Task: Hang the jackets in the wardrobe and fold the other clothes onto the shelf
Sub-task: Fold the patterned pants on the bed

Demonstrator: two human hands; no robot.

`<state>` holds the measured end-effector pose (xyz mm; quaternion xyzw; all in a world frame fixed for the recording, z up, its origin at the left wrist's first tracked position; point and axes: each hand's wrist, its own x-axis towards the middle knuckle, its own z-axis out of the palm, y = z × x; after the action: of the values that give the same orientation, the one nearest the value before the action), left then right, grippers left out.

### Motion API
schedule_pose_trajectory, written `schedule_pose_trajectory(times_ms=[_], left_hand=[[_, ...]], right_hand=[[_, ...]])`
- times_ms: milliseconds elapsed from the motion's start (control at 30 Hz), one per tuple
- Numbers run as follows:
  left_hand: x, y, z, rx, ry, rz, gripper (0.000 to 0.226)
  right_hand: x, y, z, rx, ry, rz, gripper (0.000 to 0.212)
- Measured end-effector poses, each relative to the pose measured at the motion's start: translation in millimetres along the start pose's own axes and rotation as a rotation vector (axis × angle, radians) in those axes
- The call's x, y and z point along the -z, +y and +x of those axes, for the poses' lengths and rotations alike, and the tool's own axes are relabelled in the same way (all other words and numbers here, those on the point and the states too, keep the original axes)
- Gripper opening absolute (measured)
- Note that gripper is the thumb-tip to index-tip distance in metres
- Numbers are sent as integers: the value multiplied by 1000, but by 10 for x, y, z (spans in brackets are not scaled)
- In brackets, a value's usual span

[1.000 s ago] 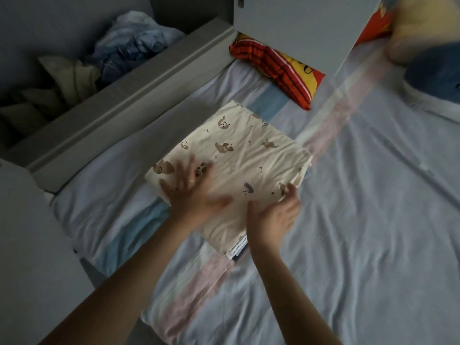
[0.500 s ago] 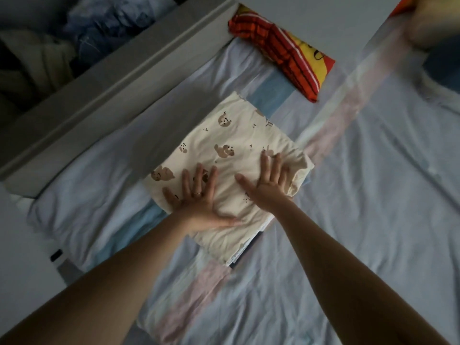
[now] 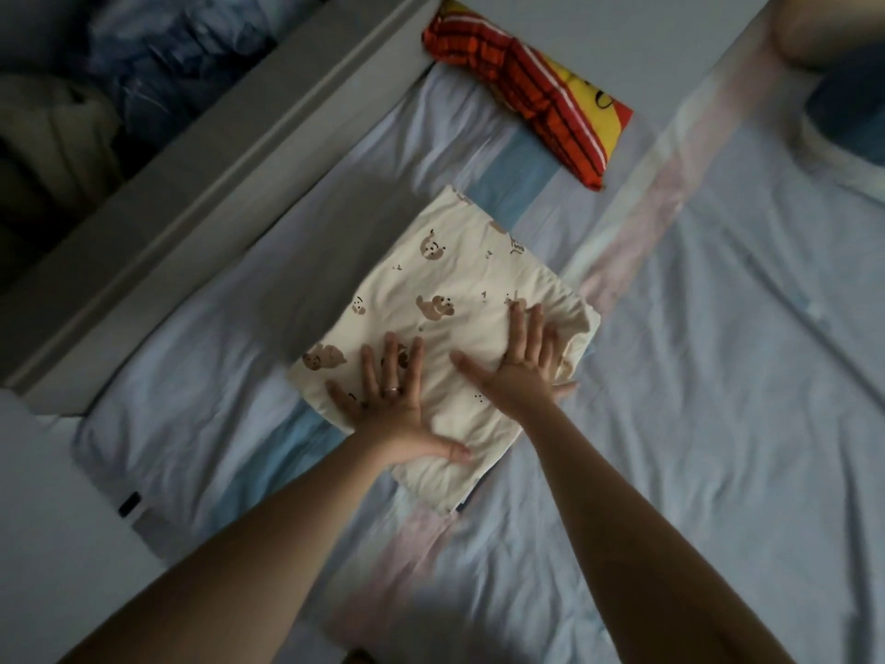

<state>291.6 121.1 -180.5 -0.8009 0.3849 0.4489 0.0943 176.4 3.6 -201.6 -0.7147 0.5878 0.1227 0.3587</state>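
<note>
A folded cream garment (image 3: 459,289) printed with small brown bears lies flat on the bed (image 3: 718,376), a darker layer peeking out under its near edge. My left hand (image 3: 392,404), with a ring on one finger, presses flat on the garment's near-left part, fingers straight and spread. My right hand (image 3: 522,361) presses flat on its right side, fingers straight, fingertips near the right edge. Neither hand grips the cloth.
The open wardrobe (image 3: 191,174) runs along the bed's left, with blue and beige clothes (image 3: 158,55) heaped on its shelf. A red, yellow and striped cloth (image 3: 531,93) lies at the bed's far end. A grey wardrobe door (image 3: 62,543) stands at near left.
My right hand came off the garment's near edge and now lies flat on top of it. Both hands have slid slightly over the cloth. The view has tilted down and closer.
</note>
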Motion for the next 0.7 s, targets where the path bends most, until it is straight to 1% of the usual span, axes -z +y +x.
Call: schedule_pose_trajectory(times_ms=[67,100,167,233,267,300,333,367,400,433,467,533,600,667,700], left_hand=[[-38,-9,-30,-14,15,16,149],[28,7,-100,-35,51,44,145],[198,-7,-171,-74,136,87,126],[429,-106,-151,-97,363,48,107],[554,-197,-124,-72,464,17,105],[698,-268,-84,-22,504,-7,107],[812,-361,-10,32,465,-34,113],[894,-440,82,66,373,-104,116],[929,-505,168,67,255,-225,114],[959,-545,217,51,130,-335,111],[907,-601,311,46,56,-406,115],[770,-714,524,78,14,-447,127],[708,-730,593,40,-81,-541,126],[698,-741,632,37,-205,-634,122],[698,-738,628,42,-233,-646,120]], right_hand=[[-33,-114,-189,-168,40,-20,121],[2,-200,-312,-266,41,36,125],[18,-315,-453,-455,47,277,133],[11,-295,-516,-595,74,563,138],[-18,-227,-546,-624,61,685,139],[-38,-154,-577,-629,22,772,138],[-78,-53,-637,-638,-29,838,135],[-119,61,-678,-637,-59,886,130],[-154,171,-701,-621,-76,905,123],[-168,242,-717,-592,-83,919,113],[-196,310,-687,-553,-89,939,100],[-274,340,-599,-493,-82,951,74],[-312,344,-573,-465,-50,1008,69],[-373,346,-553,-439,-57,1059,73],[-396,348,-548,-441,-58,1079,79]])
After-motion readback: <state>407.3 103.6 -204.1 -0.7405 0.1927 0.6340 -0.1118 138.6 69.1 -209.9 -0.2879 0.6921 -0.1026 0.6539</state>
